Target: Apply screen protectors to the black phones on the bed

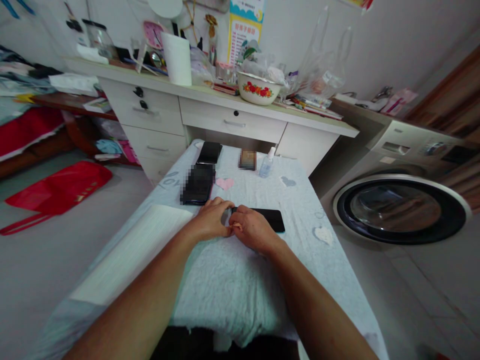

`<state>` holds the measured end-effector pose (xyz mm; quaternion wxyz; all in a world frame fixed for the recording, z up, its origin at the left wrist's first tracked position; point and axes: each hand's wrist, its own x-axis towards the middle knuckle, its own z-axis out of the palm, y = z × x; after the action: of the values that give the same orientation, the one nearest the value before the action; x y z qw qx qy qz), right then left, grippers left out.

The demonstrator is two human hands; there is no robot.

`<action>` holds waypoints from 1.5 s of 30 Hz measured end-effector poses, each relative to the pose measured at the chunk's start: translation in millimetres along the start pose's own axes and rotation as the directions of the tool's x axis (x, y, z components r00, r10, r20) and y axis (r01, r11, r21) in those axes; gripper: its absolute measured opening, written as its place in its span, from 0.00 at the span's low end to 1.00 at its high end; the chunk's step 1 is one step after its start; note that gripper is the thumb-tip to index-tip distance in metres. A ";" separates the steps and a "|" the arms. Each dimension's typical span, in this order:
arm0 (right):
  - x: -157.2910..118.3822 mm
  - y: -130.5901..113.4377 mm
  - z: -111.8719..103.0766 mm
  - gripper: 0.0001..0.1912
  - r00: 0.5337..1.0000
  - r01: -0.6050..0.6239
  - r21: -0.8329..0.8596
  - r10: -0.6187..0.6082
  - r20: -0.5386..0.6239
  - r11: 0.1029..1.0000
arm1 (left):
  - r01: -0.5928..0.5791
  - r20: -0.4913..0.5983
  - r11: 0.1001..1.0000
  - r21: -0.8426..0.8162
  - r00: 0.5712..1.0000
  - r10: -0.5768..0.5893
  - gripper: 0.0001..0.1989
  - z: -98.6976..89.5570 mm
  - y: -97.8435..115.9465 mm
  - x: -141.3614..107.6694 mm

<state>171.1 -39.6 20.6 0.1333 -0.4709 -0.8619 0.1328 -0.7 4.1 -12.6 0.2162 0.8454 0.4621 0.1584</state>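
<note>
On the cloth-covered table [300, 200] lies a black phone [274, 220], its left part hidden by my hands. My left hand [214, 219] is at the phone's left end, thumb and fingers curved towards it. Over that same end my right hand [252, 227] has its fingers bent together, touching or almost touching the left thumb; whatever they pinch is too small to make out. Beyond my left hand lies a dark device [198, 185], partly pixelated, with a black one [209, 153] behind it. A small brownish item [248, 159] stands beside a clear spray bottle [267, 164].
A white strip of material [131, 255] lies along the table's left side. Behind stands a desk [210, 107] with a flowered bowl [258, 90] and a paper roll [177, 60]. To the right is a washing machine [397, 150]; a red bag [63, 190] lies on the left floor.
</note>
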 end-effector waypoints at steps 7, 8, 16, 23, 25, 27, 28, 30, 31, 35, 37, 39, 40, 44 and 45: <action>4.9 0.4 1.1 0.09 0.996 -0.086 -0.042 0.085 -0.023 0.995 | 0.019 0.008 1.000 0.006 1.000 -0.019 0.35 -1.1 1.9 -0.7; 5.7 1.0 1.4 0.10 0.995 -0.099 -0.048 0.098 -0.029 0.994 | 0.024 0.012 1.000 0.009 1.000 -0.025 0.34 -1.5 2.5 -0.9; 8.0 6.0 -0.1 0.11 0.980 -0.184 -0.091 0.175 -0.094 0.979 | 0.031 0.027 0.999 0.010 0.999 -0.031 0.34 -3.8 4.2 -0.9; 6.2 8.9 -1.7 0.10 0.952 -0.297 -0.175 0.278 -0.125 0.939 | 0.027 0.032 1.000 0.006 0.999 -0.027 0.37 -3.5 3.4 -0.7; 6.2 9.8 -1.9 0.11 0.942 -0.328 -0.189 0.306 -0.140 0.926 | 0.031 0.025 0.999 0.007 0.999 -0.031 0.37 -2.7 3.0 -0.4; 6.2 10.5 -2.0 0.11 0.934 -0.350 -0.194 0.325 -0.149 0.916 | 0.035 0.020 0.999 0.009 0.999 -0.035 0.37 -2.1 3.0 -0.1; 6.3 10.8 -2.0 0.11 0.931 -0.357 -0.194 0.332 -0.150 0.914 | 0.037 0.019 0.999 0.010 0.999 -0.037 0.37 -2.0 3.2 0.1; 6.7 11.2 -1.7 0.12 0.929 -0.364 -0.191 0.340 -0.147 0.912 | 0.039 0.023 0.999 0.013 0.999 -0.039 0.37 -2.2 3.9 0.4; 7.0 11.3 -1.4 0.12 0.929 -0.364 -0.188 0.341 -0.144 0.912 | 0.039 0.024 0.999 0.015 0.999 -0.039 0.37 -2.4 4.3 0.5; 9.2 11.0 0.8 0.12 0.942 -0.325 -0.177 0.302 -0.144 0.929 | 0.039 0.024 0.999 0.017 0.999 -0.039 0.37 -2.5 5.0 0.3; 10.7 10.0 1.9 0.11 0.951 -0.297 -0.175 0.274 -0.145 0.939 | 0.043 0.017 0.999 0.012 0.999 -0.043 0.37 -1.9 4.6 0.1; 12.3 8.3 2.8 0.11 0.958 -0.271 -0.174 0.248 -0.142 0.947 | 0.044 0.009 0.999 0.007 0.999 -0.045 0.37 -1.1 3.9 0.0; 13.1 7.2 3.1 0.12 0.963 -0.255 -0.173 0.233 -0.139 0.951 | 0.044 0.006 0.999 0.006 0.999 -0.044 0.37 -0.7 3.7 0.0; 16.0 3.4 3.9 0.13 0.973 -0.215 -0.165 0.198 -0.118 0.962 | 0.049 0.007 0.999 0.013 0.999 -0.049 0.37 -0.4 4.4 0.1; 16.5 3.0 4.0 0.14 0.973 -0.217 -0.163 0.200 -0.113 0.962 | 0.053 0.008 0.998 0.015 0.999 -0.053 0.36 -0.5 4.9 0.1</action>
<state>163.4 -24.5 17.6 0.1181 -0.5747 -0.8084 0.0474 2.6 2.0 -9.6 0.2161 0.8351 0.4845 0.1456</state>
